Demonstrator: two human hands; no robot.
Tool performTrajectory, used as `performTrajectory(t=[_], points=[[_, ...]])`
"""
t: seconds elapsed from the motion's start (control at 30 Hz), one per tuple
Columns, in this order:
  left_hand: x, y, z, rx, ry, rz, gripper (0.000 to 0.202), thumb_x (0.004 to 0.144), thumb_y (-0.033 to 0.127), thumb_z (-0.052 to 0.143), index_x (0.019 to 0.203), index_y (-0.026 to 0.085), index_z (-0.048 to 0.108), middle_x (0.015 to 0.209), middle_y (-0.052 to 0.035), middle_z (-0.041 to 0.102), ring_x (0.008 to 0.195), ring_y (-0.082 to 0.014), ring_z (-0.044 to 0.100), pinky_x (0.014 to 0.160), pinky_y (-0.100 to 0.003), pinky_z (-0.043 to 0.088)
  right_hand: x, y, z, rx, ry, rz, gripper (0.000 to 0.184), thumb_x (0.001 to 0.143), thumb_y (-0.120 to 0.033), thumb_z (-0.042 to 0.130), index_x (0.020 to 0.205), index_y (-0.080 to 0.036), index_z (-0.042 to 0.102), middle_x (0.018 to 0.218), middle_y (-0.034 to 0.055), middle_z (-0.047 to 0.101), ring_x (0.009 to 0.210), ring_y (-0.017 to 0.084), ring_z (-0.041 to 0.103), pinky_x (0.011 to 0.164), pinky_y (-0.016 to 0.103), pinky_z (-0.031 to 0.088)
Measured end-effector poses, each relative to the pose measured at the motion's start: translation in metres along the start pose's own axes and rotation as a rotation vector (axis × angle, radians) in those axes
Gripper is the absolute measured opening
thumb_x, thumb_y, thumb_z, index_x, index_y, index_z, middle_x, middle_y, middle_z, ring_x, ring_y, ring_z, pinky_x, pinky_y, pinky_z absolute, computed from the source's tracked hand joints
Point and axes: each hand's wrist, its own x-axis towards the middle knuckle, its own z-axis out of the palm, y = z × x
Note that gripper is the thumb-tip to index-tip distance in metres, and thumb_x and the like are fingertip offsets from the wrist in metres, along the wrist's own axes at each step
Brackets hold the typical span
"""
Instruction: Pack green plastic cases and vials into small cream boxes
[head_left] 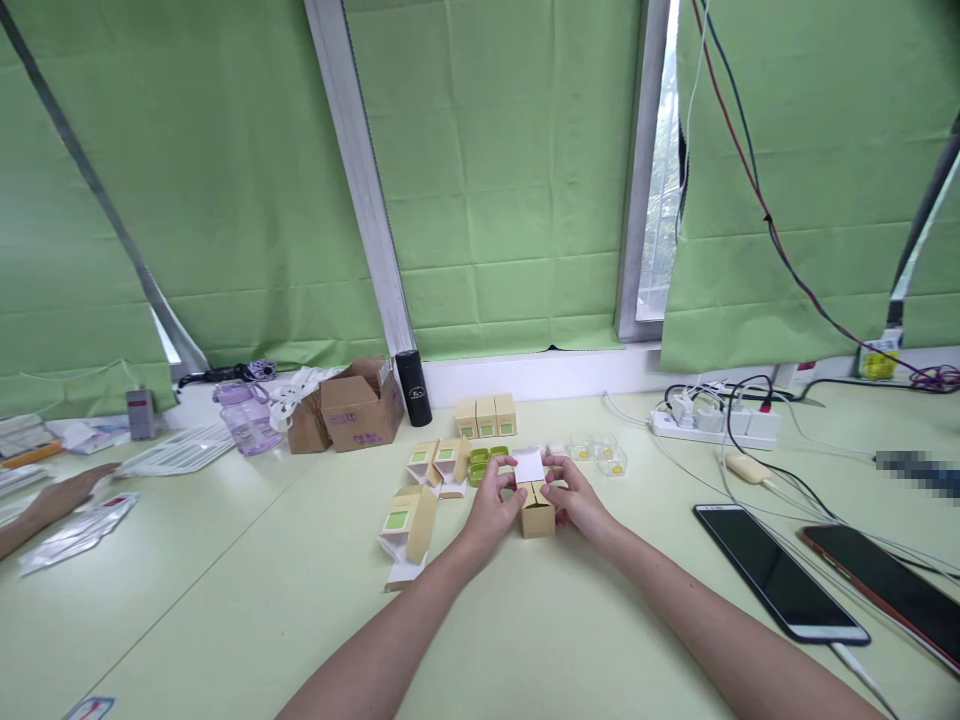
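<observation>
Between my two hands stands a small tan cardboard box (538, 520), its white-lined lid flap (529, 465) raised at the far side. My left hand (491, 508) has its fingers on the box's left side and flap. On the right side, my right hand (579, 500) curls round the box, thumb near the top edge. Just beyond my left hand sit small green containers (487, 462). Left of it lie unfolded tan boxes with green labels (411, 520). Clear round containers (600, 452) with yellow bits rest beyond my right hand.
Three tan boxes (486, 415) stand in a row at the back, near a black tumbler (413, 388) and a brown carton (361, 405). Rightward are a phone (780, 570), a second phone (889, 585), and a power strip (716, 428) with cables. Another person's hand (71, 498) is at far left.
</observation>
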Motion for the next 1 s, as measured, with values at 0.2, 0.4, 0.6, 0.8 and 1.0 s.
performTrajectory(t=[0.2, 0.4, 0.6, 0.8, 1.0], points=[[-0.0008, -0.0024, -0.0004, -0.019, -0.003, -0.003, 0.056, 0.084, 0.034, 0.075, 0.124, 0.026, 0.037, 0.105, -0.0065, 0.075, 0.094, -0.022, 0.069, 0.08, -0.033, 0.049, 0.0034, 0.0041, -0.0006, 0.009, 0.001, -0.016, 0.054, 0.068, -0.042, 0.074, 0.116, -0.03, 0.052, 0.102, -0.0015, 0.049, 0.066, 0.013, 0.056, 0.041, 0.021, 0.036], [0.0012, -0.0054, -0.0015, 0.021, -0.01, 0.018, 0.046, 0.085, 0.034, 0.072, 0.12, 0.024, 0.044, 0.105, -0.0076, 0.075, 0.097, -0.0223, 0.067, 0.082, -0.033, 0.049, 0.005, 0.0061, -0.0011, -0.005, 0.004, -0.024, 0.055, 0.067, -0.042, 0.073, 0.116, -0.029, 0.052, 0.102, -0.001, 0.049, 0.064, 0.013, 0.055, 0.04, 0.022, 0.037], [0.0017, -0.0042, -0.0002, 0.026, -0.016, 0.036, 0.037, 0.084, 0.032, 0.07, 0.114, 0.021, 0.052, 0.108, -0.0095, 0.073, 0.099, -0.0229, 0.064, 0.085, -0.035, 0.05, 0.0053, 0.006, -0.0007, -0.006, 0.022, -0.051, 0.054, 0.066, -0.042, 0.073, 0.114, -0.028, 0.053, 0.101, -0.0012, 0.05, 0.061, 0.012, 0.053, 0.038, 0.022, 0.036], [0.0025, -0.0038, -0.0002, 0.045, 0.01, 0.048, 0.033, 0.082, 0.034, 0.073, 0.107, 0.021, 0.056, 0.101, -0.0072, 0.071, 0.1, -0.0233, 0.063, 0.084, -0.033, 0.049, 0.0026, 0.0032, -0.0001, -0.002, 0.02, -0.067, 0.052, 0.066, -0.04, 0.074, 0.113, -0.028, 0.055, 0.1, -0.0018, 0.051, 0.06, 0.011, 0.054, 0.039, 0.022, 0.037], [0.0021, -0.0002, -0.0004, 0.07, 0.002, 0.076, 0.022, 0.084, 0.035, 0.071, 0.095, 0.021, 0.057, 0.097, -0.0042, 0.066, 0.095, -0.0213, 0.062, 0.079, -0.029, 0.047, -0.0005, -0.0013, 0.0017, 0.053, 0.062, -0.121, 0.046, 0.065, -0.035, 0.075, 0.108, -0.027, 0.06, 0.097, -0.0018, 0.051, 0.06, 0.011, 0.052, 0.042, 0.023, 0.037]])
